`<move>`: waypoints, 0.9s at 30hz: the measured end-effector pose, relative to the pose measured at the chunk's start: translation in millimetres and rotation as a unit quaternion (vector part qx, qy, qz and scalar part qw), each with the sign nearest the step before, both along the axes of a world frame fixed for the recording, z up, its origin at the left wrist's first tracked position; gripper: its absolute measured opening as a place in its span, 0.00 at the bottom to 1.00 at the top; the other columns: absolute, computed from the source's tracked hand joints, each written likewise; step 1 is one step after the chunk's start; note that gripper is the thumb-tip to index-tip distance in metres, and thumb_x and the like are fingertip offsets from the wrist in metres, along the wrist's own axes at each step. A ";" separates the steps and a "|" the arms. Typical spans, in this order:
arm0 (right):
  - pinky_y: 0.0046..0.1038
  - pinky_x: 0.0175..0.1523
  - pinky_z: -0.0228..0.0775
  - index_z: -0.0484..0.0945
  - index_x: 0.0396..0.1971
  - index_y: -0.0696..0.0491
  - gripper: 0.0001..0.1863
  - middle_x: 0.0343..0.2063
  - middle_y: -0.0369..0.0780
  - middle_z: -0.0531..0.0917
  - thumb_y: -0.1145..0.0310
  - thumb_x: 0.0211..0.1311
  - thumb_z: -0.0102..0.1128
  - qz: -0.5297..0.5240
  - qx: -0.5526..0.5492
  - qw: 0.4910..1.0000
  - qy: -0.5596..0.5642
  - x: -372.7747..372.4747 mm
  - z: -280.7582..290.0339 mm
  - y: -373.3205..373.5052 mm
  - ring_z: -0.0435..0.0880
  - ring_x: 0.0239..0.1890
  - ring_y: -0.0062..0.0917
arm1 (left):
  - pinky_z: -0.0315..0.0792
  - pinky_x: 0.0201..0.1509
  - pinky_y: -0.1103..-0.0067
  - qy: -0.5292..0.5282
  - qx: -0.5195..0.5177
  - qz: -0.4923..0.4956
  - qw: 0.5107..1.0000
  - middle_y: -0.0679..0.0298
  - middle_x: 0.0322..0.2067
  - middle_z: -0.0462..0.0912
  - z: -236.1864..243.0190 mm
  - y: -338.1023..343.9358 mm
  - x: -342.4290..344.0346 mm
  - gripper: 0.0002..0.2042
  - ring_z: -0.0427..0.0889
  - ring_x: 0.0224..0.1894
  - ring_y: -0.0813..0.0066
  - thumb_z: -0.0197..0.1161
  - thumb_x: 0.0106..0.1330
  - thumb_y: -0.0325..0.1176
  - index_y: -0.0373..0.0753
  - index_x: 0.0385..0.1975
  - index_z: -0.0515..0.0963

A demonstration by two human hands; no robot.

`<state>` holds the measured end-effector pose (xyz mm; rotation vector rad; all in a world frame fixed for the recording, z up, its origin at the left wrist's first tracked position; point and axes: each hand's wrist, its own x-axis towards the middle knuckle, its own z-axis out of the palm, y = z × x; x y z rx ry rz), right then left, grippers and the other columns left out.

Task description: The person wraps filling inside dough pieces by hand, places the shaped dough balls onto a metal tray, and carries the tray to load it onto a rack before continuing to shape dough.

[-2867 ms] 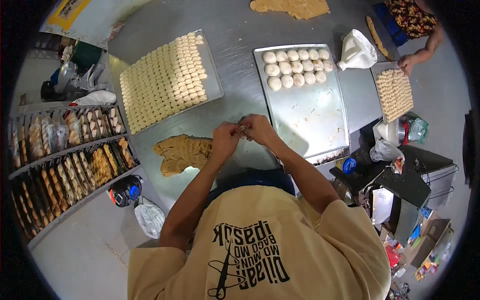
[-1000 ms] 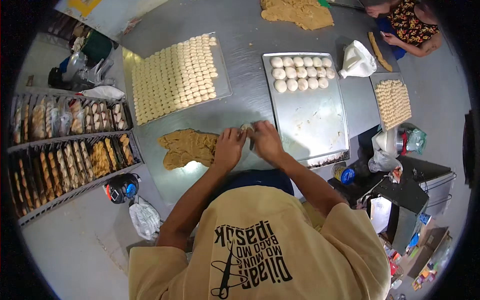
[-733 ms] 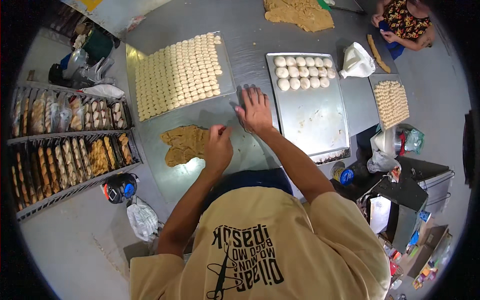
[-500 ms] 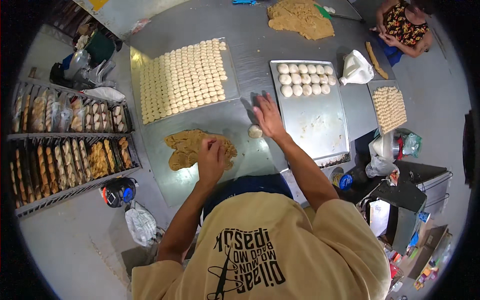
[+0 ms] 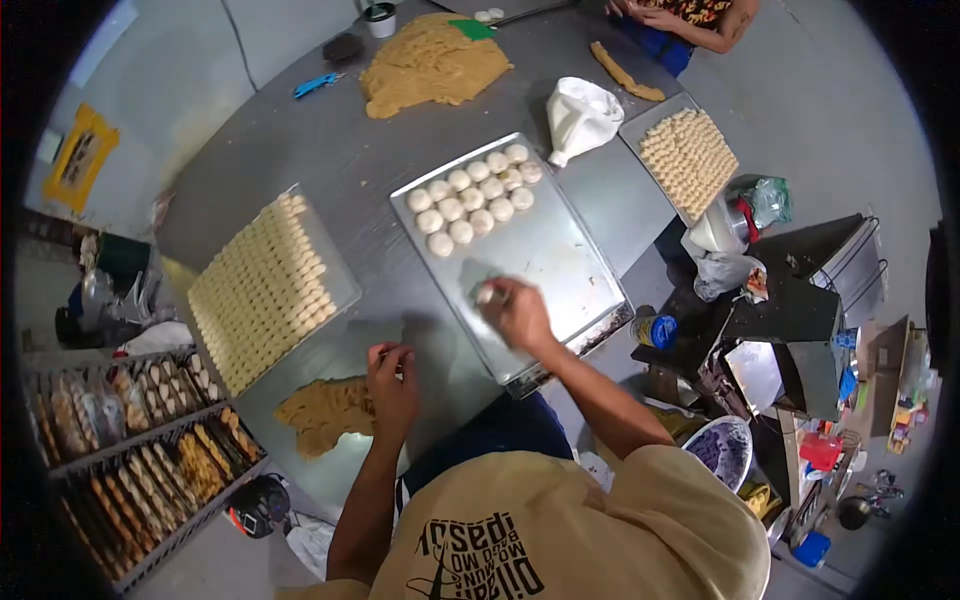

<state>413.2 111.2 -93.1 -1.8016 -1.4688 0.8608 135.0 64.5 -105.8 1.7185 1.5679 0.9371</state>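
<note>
Dough ball (image 5: 486,294) over steel tray (image 5: 560,270)

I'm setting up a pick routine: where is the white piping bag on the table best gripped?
Judging from its pose, grip the white piping bag at its gathered, narrower lower end, coming from above: it lies slumped on the table between two trays, with its wider end flared open.

Bare tray (image 5: 560,262) ahead (dough rounds (image 5: 470,196) beyond).

Grey table (image 5: 330,170), baking trays (image 5: 560,270), dough (image 5: 432,65)
</note>
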 end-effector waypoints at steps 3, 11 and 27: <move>0.47 0.60 0.79 0.87 0.46 0.63 0.17 0.46 0.59 0.89 0.70 0.59 0.70 -0.106 0.115 0.986 -0.062 100.5 -15.9 76.0 0.87 0.51 0.56 | 0.84 0.42 0.72 0.018 -0.021 -0.021 0.999 0.54 0.49 0.80 -6.6 33.2 57.2 0.05 0.86 0.43 0.61 0.67 0.73 0.21 0.32 0.44 0.86; 0.48 0.59 0.77 0.87 0.44 0.59 0.12 0.44 0.53 0.84 0.76 0.60 0.67 -0.078 0.178 0.974 -0.118 223.3 -60.5 166.2 0.83 0.52 0.54 | 0.84 0.42 0.73 0.020 -0.035 -0.058 0.998 0.53 0.49 0.81 -4.8 73.8 179.8 0.05 0.87 0.44 0.61 0.68 0.73 0.22 0.30 0.45 0.86; 0.49 0.61 0.78 0.87 0.55 0.56 0.18 0.59 0.54 0.83 0.69 0.67 0.66 -0.164 0.086 0.966 -0.181 144.2 -26.7 173.0 0.85 0.56 0.53 | 0.85 0.40 0.72 0.033 -0.114 0.014 0.993 0.54 0.46 0.85 31.3 8.4 63.4 0.05 0.90 0.40 0.61 0.68 0.73 0.23 0.32 0.45 0.86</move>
